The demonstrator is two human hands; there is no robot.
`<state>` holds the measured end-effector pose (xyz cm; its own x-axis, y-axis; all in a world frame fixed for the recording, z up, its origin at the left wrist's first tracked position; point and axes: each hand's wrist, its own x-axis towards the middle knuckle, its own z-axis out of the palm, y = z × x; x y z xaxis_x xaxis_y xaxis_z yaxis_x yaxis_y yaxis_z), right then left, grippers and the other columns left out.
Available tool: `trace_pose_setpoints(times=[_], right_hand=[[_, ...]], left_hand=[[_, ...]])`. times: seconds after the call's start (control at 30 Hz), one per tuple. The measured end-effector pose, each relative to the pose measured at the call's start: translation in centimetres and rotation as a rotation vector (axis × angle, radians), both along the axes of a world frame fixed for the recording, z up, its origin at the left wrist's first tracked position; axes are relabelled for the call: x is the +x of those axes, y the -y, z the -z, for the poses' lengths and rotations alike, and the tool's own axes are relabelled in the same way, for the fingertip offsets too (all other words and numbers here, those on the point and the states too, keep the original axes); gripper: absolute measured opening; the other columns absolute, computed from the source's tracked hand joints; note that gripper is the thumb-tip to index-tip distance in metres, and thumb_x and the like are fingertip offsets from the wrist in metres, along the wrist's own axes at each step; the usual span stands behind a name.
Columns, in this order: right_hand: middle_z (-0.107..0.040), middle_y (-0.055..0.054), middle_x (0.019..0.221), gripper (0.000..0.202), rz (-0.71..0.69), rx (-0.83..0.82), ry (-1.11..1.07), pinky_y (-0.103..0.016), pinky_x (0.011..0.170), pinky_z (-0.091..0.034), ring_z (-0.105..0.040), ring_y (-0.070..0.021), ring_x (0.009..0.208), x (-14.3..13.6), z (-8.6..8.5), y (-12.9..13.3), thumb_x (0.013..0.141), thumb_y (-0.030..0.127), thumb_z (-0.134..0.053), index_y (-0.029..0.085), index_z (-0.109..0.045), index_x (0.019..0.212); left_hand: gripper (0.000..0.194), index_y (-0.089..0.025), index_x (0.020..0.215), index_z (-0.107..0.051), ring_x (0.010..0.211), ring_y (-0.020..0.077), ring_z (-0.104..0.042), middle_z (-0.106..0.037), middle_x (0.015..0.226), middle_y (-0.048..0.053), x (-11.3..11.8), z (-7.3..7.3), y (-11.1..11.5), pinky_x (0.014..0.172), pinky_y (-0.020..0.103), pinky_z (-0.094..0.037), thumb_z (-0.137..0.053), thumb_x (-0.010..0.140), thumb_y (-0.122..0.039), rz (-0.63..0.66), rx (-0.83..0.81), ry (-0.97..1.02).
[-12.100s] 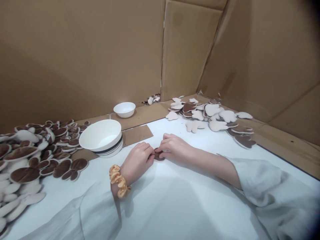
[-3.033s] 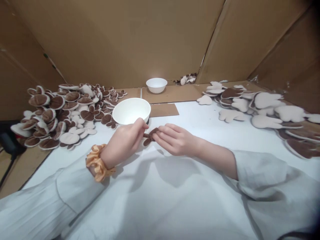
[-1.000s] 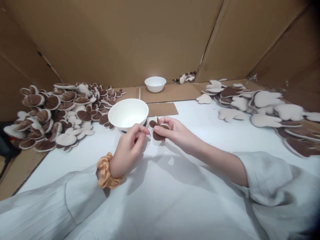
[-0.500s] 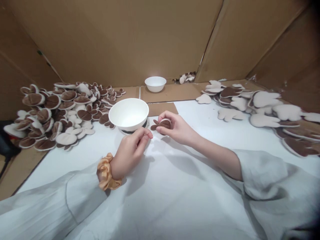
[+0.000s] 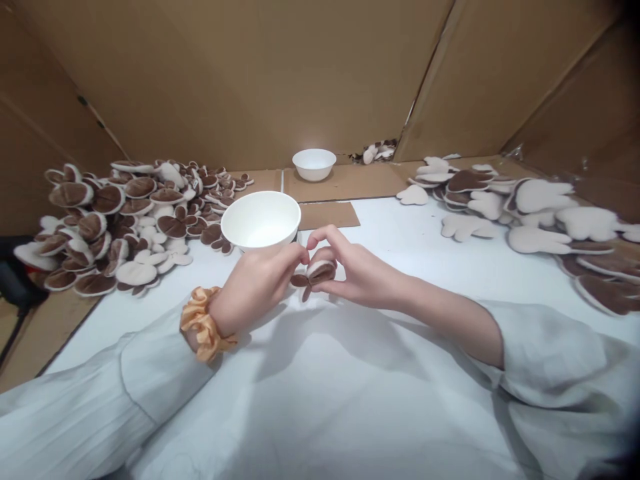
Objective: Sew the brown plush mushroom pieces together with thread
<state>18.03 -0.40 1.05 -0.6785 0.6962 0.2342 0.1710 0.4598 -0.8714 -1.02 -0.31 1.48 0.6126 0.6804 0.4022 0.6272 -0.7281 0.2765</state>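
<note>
My right hand (image 5: 357, 270) holds a small brown plush fabric piece (image 5: 321, 271) with a pale edge and ear-like lobes, gripped between thumb and fingers. The lobes point left and down, and the piece looks folded or bulging. Close against it, my left hand (image 5: 265, 277) is closed in a pinch, its fingertips meeting at the piece's upper left side. What those fingertips hold, if anything, is too small or hidden to make out. Just behind my left hand stands a large white bowl (image 5: 261, 220), its lower part covered by the hand; its inside looks plain white.
A heap of brown and cream plush pieces (image 5: 173, 227) lies on the left, with flat, pale and brown fabric shapes (image 5: 543, 197) piled at right. A smaller white bowl (image 5: 314, 165) stands at the back on cardboard. Cardboard walls (image 5: 260, 80) surround the white table (image 5: 345, 400).
My right hand has turned the fabric piece so its lobes point downward and brought it slightly nearer. My left fingertips have moved up against the piece. The view has shifted slightly.
</note>
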Motion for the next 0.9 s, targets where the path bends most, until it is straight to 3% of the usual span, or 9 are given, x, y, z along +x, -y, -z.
trace_pose_setpoints(times=[0.1,0.2,0.4,0.5,0.57,0.67,0.77,0.83,0.9], right_hand=[[-0.063,-0.001,0.087,0.037,0.012,0.084,-0.068,-0.026,0.072,-0.048,-0.063,-0.012,0.079,0.0,-0.4,0.3,0.079,0.009,-0.051,0.021,-0.036,0.111],[-0.061,-0.005,0.095,0.027,0.077,0.15,-0.14,-0.028,0.075,-0.048,-0.061,-0.0139,0.085,0.0,-0.6,0.3,0.078,0.011,-0.055,0.017,-0.05,0.104],[-0.06,-0.002,0.082,0.015,0.283,-0.115,-0.327,-0.027,0.065,-0.048,-0.058,-0.0121,0.074,-0.4,-0.1,-0.2,0.076,0.019,-0.06,0.015,-0.052,0.088],[-0.06,-0.001,0.076,0.015,0.378,-0.241,-0.343,-0.026,0.062,-0.047,-0.058,-0.0117,0.069,-0.7,0.1,-0.1,0.075,0.022,-0.06,0.016,-0.049,0.085],[-0.062,-0.002,0.079,0.016,0.425,-0.218,-0.299,-0.028,0.064,-0.047,-0.059,-0.0134,0.072,-0.8,0.3,0.0,0.075,0.023,-0.06,0.017,-0.05,0.086],[-0.065,-0.004,0.086,0.011,0.418,-0.069,-0.181,-0.029,0.069,-0.046,-0.06,-0.0158,0.078,-0.8,0.5,0.2,0.075,0.02,-0.059,0.017,-0.055,0.085],[-0.067,-0.002,0.083,0.006,0.294,-0.001,-0.068,-0.026,0.067,-0.046,-0.062,-0.015,0.076,-0.8,0.5,0.3,0.075,0.015,-0.057,0.017,-0.058,0.08],[-0.067,0.0,0.079,0.006,0.214,0.008,-0.02,-0.025,0.066,-0.046,-0.063,-0.014,0.074,-0.7,0.3,0.5,0.076,0.013,-0.055,0.019,-0.057,0.079],[-0.069,0.001,0.078,0.008,0.175,-0.009,0.003,-0.025,0.066,-0.047,-0.064,-0.0137,0.074,-0.7,-0.1,0.7,0.078,0.013,-0.053,0.02,-0.052,0.082]], left_hand=[[0.014,-0.018,0.087,-0.052,0.053,0.0086,-0.045,-0.056,0.067,-0.002,-0.2,-0.6,-0.1,0.056,0.019,-0.034,-0.038,0.085,-0.016,-0.009,-0.15,0.071],[0.01,-0.017,0.086,-0.049,0.053,0.0087,-0.042,-0.05,0.061,-0.004,-0.2,-0.7,0.0,0.053,0.019,-0.033,-0.04,0.085,-0.018,-0.001,-0.325,0.201],[0.01,-0.017,0.08,-0.045,0.048,0.0072,-0.036,-0.042,0.053,-0.006,0.4,0.5,0.9,0.049,0.019,-0.031,-0.042,0.087,-0.024,-0.062,-0.429,0.374],[0.007,-0.017,0.084,-0.047,0.049,0.0076,-0.043,-0.049,0.056,-0.005,0.6,1.2,1.4,0.05,0.019,-0.035,-0.043,0.086,-0.022,-0.098,-0.311,0.316],[0.006,-0.017,0.086,-0.049,0.052,0.0083,-0.048,-0.054,0.061,-0.003,0.7,1.5,1.8,0.051,0.019,-0.037,-0.043,0.086,-0.019,-0.105,-0.137,0.217],[0.007,-0.015,0.083,-0.052,0.052,0.011,-0.051,-0.056,0.059,-0.001,0.9,1.4,2.2,0.051,0.022,-0.037,-0.045,0.084,-0.014,-0.048,0.33,-0.031],[0.008,-0.013,0.08,-0.054,0.049,0.013,-0.047,-0.051,0.052,-0.002,0.8,0.8,2.4,0.05,0.026,-0.035,-0.047,0.082,-0.01,-0.012,0.717,-0.242],[0.01,-0.013,0.077,-0.055,0.047,0.0129,-0.044,-0.048,0.05,-0.002,0.7,0.2,2.3,0.05,0.026,-0.035,-0.047,0.083,-0.01,-0.038,0.763,-0.292],[0.015,-0.015,0.074,-0.055,0.049,0.0128,-0.045,-0.048,0.051,-0.002,0.5,-0.2,2.0,0.051,0.025,-0.035,-0.044,0.083,-0.01,-0.03,0.689,-0.288]])
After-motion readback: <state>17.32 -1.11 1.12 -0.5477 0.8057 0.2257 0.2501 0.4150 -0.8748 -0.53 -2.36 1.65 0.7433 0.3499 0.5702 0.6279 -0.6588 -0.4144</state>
